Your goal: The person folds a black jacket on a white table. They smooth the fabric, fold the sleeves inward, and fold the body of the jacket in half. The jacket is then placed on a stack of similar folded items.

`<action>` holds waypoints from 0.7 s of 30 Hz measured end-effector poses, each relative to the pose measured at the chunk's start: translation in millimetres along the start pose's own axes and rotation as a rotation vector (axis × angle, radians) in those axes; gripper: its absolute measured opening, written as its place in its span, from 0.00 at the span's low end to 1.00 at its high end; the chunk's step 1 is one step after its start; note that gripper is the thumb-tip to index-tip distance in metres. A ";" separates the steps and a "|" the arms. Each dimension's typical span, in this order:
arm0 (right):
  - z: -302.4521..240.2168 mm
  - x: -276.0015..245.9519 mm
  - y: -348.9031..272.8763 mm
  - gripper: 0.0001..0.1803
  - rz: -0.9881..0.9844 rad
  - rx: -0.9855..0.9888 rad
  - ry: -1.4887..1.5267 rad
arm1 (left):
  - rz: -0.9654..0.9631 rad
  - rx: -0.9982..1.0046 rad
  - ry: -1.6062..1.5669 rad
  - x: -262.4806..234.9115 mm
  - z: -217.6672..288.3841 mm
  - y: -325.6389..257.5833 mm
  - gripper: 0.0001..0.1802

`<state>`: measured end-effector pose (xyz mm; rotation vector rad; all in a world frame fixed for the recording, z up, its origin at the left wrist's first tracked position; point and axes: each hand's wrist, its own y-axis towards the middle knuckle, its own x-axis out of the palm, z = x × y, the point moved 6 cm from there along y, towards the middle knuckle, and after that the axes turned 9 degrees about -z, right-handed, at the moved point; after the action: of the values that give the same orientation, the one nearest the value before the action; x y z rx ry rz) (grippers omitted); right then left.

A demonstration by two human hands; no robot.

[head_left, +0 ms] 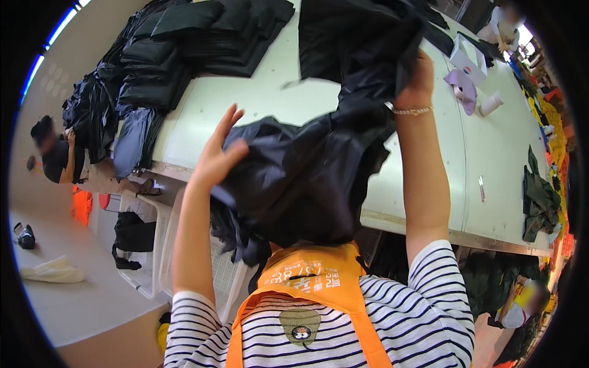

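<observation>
Pinching dark garment (pixel 307 178) with left hand (pixel 218 156), right hand (pixel 417 76) clutching it above the white table (pixel 257 104); best kept taut.

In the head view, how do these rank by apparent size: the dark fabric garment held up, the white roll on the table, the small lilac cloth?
1. Dark fabric garment, by far the largest, though it is nearest the camera.
2. Small lilac cloth.
3. White roll, only slightly smaller than the lilac cloth; this ranking is unsure.

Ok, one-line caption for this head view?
Both hands, left hand and right hand, hold up a dark garment above the white table.
</observation>
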<state>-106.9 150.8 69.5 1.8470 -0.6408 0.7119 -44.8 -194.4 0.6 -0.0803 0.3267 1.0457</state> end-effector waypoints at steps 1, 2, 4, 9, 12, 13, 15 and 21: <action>-5.0 18.1 8.9 0.18 -0.025 -0.009 -0.030 | 0.003 -0.042 -0.106 -9.2 5.7 19.6 0.49; -4.7 40.2 14.0 0.19 -0.030 -0.022 -0.062 | 0.005 -0.082 -0.213 -18.7 11.9 36.9 0.49; 1.0 86.6 22.3 0.20 -0.044 -0.044 -0.140 | -0.199 0.016 0.126 -20.1 11.2 78.3 0.46; 21.7 113.6 22.0 0.25 0.188 -0.027 -0.360 | -1.082 0.394 0.353 200.0 -2.5 137.6 0.46; 38.8 74.0 -13.2 0.29 0.598 0.124 -0.551 | -1.342 0.535 0.312 348.1 -11.1 74.9 0.42; 48.1 72.8 -24.6 0.30 0.696 0.231 -0.661 | -1.342 0.537 0.302 369.7 -18.9 49.3 0.41; 60.9 92.9 -62.7 0.36 0.776 0.485 -0.998 | -1.266 0.487 0.279 381.6 -47.9 10.0 0.38; 135.8 193.2 -244.1 0.55 0.823 0.665 -1.967 | -0.951 0.194 0.162 362.7 -130.6 -71.3 0.31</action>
<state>222.3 88.0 15.3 2.4063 -2.6976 -0.9279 152.9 44.2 -239.5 -0.1289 0.4682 0.0634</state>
